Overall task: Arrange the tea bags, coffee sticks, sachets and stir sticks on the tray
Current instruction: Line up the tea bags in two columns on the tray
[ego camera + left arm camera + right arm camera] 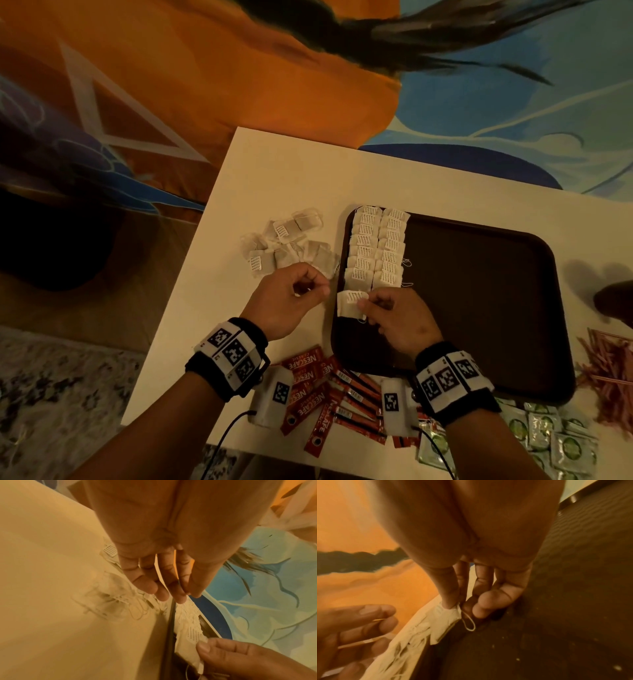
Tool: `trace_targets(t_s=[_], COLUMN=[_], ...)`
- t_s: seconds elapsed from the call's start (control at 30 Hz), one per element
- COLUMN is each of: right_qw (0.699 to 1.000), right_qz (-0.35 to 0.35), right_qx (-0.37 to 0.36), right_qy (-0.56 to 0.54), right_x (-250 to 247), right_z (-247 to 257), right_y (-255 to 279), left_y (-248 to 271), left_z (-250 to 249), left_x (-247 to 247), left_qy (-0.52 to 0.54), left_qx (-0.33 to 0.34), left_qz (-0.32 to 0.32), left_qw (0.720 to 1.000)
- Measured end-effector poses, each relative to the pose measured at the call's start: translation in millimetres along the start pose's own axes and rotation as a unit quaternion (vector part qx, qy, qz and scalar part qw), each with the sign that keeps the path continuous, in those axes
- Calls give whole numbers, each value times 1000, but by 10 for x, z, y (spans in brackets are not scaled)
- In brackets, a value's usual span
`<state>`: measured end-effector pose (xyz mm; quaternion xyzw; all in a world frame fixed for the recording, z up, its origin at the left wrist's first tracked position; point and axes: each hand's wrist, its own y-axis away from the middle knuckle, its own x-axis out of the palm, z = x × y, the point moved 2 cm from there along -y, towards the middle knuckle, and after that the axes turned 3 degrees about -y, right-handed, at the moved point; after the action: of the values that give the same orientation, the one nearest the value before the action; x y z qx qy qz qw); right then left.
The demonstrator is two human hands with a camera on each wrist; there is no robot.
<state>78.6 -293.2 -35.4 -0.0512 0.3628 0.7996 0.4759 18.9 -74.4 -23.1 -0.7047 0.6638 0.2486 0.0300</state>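
The tea-bag step is judged to be in hand: 2 overlapping columns of tea bags (376,246) are laid along the left end of the dark brown tray (479,291), and 1 more tea bag (350,304) is being added at the near end of the left column. This bag is pinched by its right edge between thumb and forefinger of the right hand (399,322); in the right wrist view its string loop (468,622) is seen hanging below the pinch. The bag is held low over the tray's left rim; whether it touches the tray cannot be told. The left hand (291,298) is held just left of the bag, over the white table (281,164), its fingers loosely curled with thumb near forefinger; nothing can be made out in it. A loose pile of tea bags (287,246) lies just beyond it. Next, the bag is probably to be lowered flat, overlapping the column's last bag, and released. Nescafe sticks (325,387), green sachets (548,435) and stir sticks (606,370) lie off the tray.
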Motion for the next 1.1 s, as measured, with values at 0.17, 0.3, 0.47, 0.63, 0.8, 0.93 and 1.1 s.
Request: trace_targets(t_s=[0.17, 0.3, 0.47, 0.63, 0.8, 0.93, 1.1], right_qw=[998, 996, 991, 980, 966, 976, 976], right_qz=[-45, -79, -101, -119, -157, -129, -25], right_qx=[45, 42, 71, 96, 59, -10, -67], right_qy=[11, 21, 58, 128, 195, 173, 203], right_x=[4, 38, 27, -3, -111, -12, 392], right_z=[-63, 28, 58, 127, 298, 449, 618], right_y=[-134, -180, -197, -133, -7, -15, -58], left_y=[5, -17, -34, -40, 7, 36, 38], left_z=[63, 110, 126, 159, 210, 334, 541], left_x=[-3, -12, -21, -31, -123, -257, -358], left_qy=[-32, -56, -59, -69, -89, -137, -244], left_qx=[-6, -10, -15, -22, -43, -48, -57], left_qz=[5, 11, 10, 10, -10, -49, -50], left_qw=[999, 998, 998, 997, 995, 988, 967])
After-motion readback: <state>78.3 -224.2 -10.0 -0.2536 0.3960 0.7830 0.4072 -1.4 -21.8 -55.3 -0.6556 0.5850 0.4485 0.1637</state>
